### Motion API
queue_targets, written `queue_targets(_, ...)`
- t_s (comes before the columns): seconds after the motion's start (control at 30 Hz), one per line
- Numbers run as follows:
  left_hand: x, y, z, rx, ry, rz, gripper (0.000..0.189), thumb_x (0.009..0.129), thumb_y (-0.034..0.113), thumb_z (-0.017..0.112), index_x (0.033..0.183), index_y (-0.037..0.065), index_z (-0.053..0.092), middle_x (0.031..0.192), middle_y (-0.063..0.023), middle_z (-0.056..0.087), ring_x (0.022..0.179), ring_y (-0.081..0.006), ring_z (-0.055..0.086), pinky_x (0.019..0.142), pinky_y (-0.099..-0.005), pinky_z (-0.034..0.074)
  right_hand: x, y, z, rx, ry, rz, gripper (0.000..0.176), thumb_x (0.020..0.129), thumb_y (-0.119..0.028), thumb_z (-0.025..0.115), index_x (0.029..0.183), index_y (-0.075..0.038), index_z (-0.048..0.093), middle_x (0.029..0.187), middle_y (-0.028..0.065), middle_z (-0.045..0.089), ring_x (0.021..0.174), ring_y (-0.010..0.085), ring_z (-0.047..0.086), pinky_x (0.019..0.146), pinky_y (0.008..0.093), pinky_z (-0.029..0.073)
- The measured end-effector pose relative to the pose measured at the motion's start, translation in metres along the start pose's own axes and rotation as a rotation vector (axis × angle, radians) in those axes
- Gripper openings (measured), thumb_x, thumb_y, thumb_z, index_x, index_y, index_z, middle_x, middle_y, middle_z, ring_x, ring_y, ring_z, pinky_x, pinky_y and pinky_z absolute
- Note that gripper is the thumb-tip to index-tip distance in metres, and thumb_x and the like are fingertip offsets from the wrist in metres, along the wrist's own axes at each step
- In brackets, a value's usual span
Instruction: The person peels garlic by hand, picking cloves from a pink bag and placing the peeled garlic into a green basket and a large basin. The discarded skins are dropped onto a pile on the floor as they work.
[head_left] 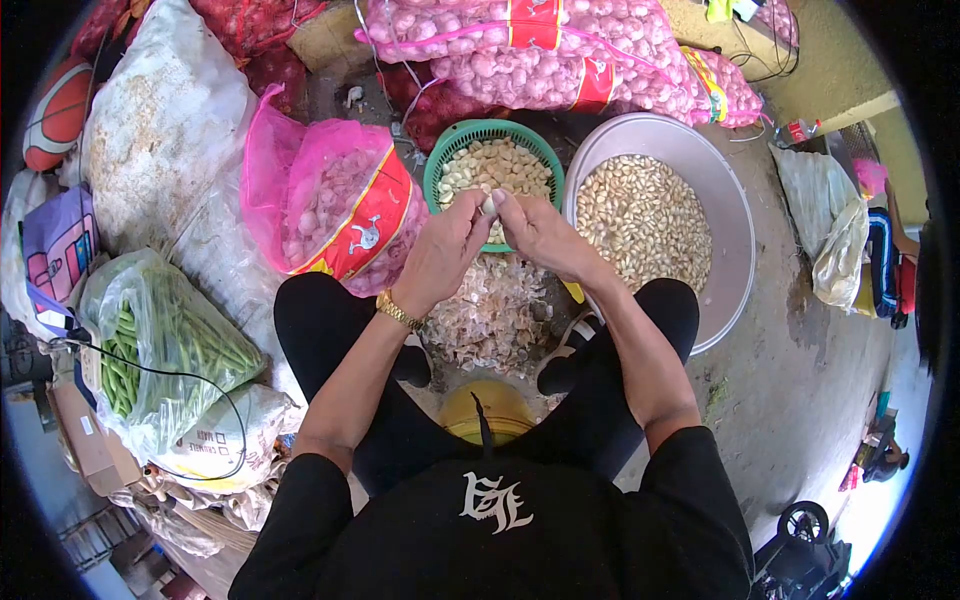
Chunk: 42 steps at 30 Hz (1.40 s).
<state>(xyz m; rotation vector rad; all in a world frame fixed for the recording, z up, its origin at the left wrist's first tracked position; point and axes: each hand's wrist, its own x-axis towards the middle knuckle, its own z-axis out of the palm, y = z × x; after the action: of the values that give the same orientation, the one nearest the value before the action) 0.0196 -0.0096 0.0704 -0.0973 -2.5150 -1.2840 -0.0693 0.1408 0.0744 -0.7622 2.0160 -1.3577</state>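
Both hands meet over a green plastic basket of peeled garlic cloves. My left hand, with a gold watch at its wrist, and my right hand pinch a pale garlic clove between their fingertips. Most of the clove is hidden by the fingers. To the right of the basket stands a wide grey-mauve basin of many garlic cloves, pale and brownish. Loose papery garlic skins lie heaped on the floor below my hands, between my feet.
A pink mesh bag of garlic stands at the left, and more full garlic sacks lie behind the basket. Farther left are a clear bag of green beans, a white sack and a basketball. Something yellow sits between my legs.
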Motion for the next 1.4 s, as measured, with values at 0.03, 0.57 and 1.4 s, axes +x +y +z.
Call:
queue_targets(0.03,0.000,0.002,-0.001,0.000,0.001,0.000,0.017,0.094,0.012,0.053,0.106,0.001,0.048,0.076,-0.0194,0.055,0.069,-0.0345,0.058,0.062,-0.0398,0.044,0.001,0.000,0.001,0.000,-0.001,0.000,0.052,0.101,-0.038,0.039,0.083,0.007,0.059,0.064,0.0168,0.056,0.063,0.0254,0.056,0.062,0.0386,0.044)
queue_targets(0.57,-0.006,0.011,-0.009,-0.902,-0.129,-0.413,0.026,0.098,0.014,0.052,0.122,0.005,0.050,0.079,0.0009,0.053,0.056,-0.0025,0.045,0.048,-0.0169,0.035,0.005,-0.005,-0.005,-0.246,0.039,-0.399,0.029,0.095,-0.025,0.051,0.100,0.003,0.054,0.076,0.0282,0.059,0.074,0.0464,0.059,0.065,0.0492,0.047)
queue_targets(1.4,-0.004,-0.008,-0.010,-1.062,-0.031,-0.564,0.023,0.100,0.030,0.048,0.103,0.008,0.051,0.062,0.0047,0.043,0.043,-0.0032,0.038,0.041,-0.0169,0.033,-0.003,-0.003,0.000,-0.484,-0.061,-0.396,0.028,0.092,-0.027,0.055,0.099,0.001,0.052,0.071,0.0254,0.058,0.070,0.0457,0.059,0.062,0.0502,0.046)
